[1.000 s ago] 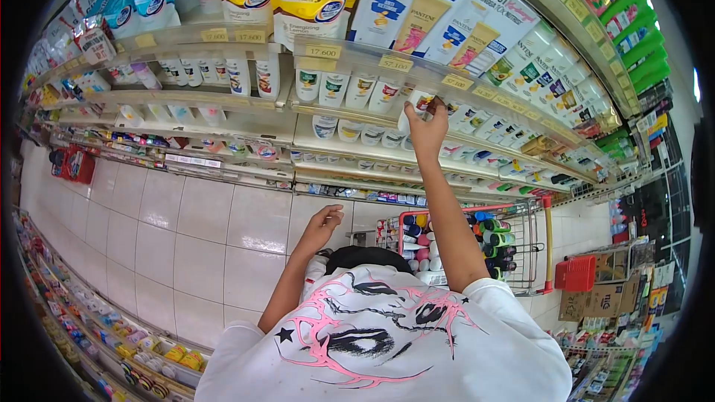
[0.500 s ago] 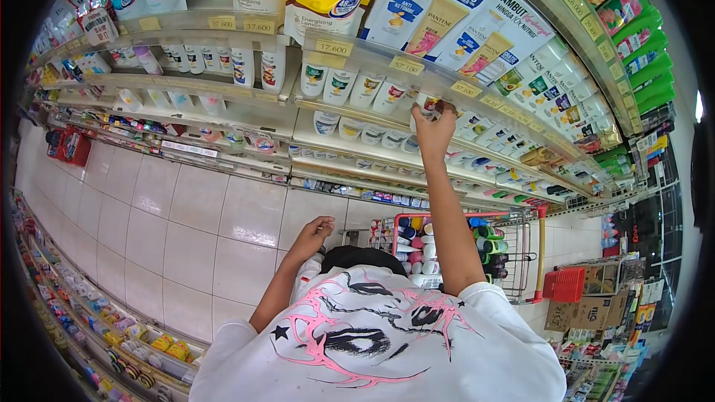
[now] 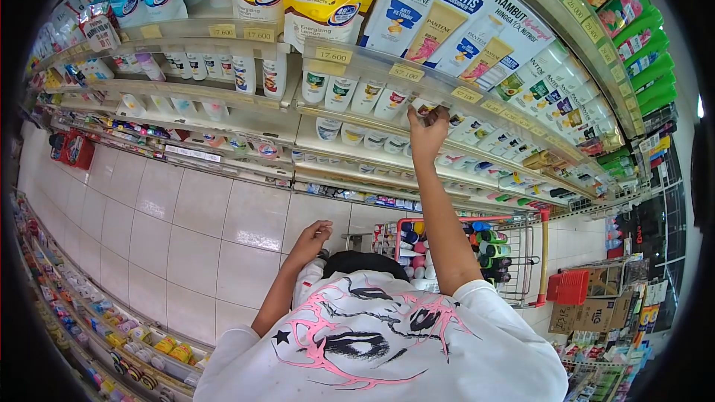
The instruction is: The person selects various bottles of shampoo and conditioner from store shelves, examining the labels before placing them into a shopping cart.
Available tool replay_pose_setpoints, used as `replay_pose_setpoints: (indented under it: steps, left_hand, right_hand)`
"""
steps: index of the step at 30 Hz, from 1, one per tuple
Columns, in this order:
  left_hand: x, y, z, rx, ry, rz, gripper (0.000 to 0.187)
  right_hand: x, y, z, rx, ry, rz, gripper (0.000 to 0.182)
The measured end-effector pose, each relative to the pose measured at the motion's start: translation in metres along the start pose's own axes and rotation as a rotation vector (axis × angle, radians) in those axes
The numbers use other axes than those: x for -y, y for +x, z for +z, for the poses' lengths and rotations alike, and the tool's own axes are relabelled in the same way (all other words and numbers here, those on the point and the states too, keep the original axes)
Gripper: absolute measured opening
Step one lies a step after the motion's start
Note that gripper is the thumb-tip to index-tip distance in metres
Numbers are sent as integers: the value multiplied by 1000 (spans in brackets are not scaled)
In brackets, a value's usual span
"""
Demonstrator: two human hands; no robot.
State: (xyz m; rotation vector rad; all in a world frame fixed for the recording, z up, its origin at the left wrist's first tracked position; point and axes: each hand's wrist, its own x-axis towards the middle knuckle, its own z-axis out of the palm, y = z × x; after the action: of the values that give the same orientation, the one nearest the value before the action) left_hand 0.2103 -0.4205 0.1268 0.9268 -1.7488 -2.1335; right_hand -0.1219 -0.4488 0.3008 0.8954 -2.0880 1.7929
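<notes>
My right hand (image 3: 429,138) reaches up to the shelf, its thumb and fingers closed around the front of a white shampoo bottle (image 3: 426,108). That bottle stands in the row just under the price rail, mostly hidden by the fingers and the rail. To its left is a row of similar white bottles (image 3: 390,103) with coloured labels. My left hand (image 3: 313,242) hangs low over the tiled floor, fingers loosely bent, with nothing visible in it.
Below my right arm stands a shopping cart (image 3: 542,257) loaded with bottles. Large Pantene packs (image 3: 406,11) and yellow body wash pouches (image 3: 331,0) fill the shelf above. A red basket (image 3: 567,289) and cardboard boxes (image 3: 596,314) are at right. Another stocked shelf (image 3: 134,327) lines the left.
My right hand has shifted slightly down and left at the bottle, with its fingers still around it. The left hand hangs nearly as before. The view has shifted a little.
</notes>
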Motion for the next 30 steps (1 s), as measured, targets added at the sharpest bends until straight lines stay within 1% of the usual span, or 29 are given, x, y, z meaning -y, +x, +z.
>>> replay_pose_setpoints:
  steps: [3, 5, 6, 8, 9, 11, 12, 14, 18, 20, 28, 30]
  left_hand:
    - [-2, -3, -3, -16, -6, -17, 33]
    - [-7, -4, -3, -28, -31, -39, 34]
    - [-9, -4, -3, -44, -62, -59, 35]
    - [-5, -2, -4, -23, -24, -61, 34]
    - [-3, -1, -4, -9, 4, -60, 34]
    - [-3, 2, -4, 3, 16, -53, 34]
    - [-3, 2, -4, 10, 21, -47, 35]
    - [-4, 2, -5, 13, 33, -50, 36]
    - [-8, 0, -8, 5, 55, -70, 37]
    - [-16, -3, -8, -14, 44, -86, 36]
    - [-24, -5, -10, -34, 25, -112, 35]
    - [-20, -4, -13, 7, 82, -124, 38]
  right_hand:
    - [-6, 3, 1, 10, -24, 8, 45]
    - [1, 4, 0, 65, 15, 13, 45]
    - [-2, 5, 1, 56, 16, 18, 45]
    - [-9, 6, 3, 37, -61, -50, 46]
    - [-13, 6, 1, 28, -61, -46, 46]
    - [-11, 6, -3, 91, 31, -25, 49]
    - [-9, 5, -6, 86, 32, -22, 49]
    - [-9, 5, -13, 191, -11, 12, 51]
    - [-37, 1, -13, 186, 98, 27, 52]
    - [-37, 0, -18, 248, 99, 112, 53]
    - [-25, 2, -19, 273, 92, 146, 52]
    - [-26, 1, -18, 275, 91, 148, 53]
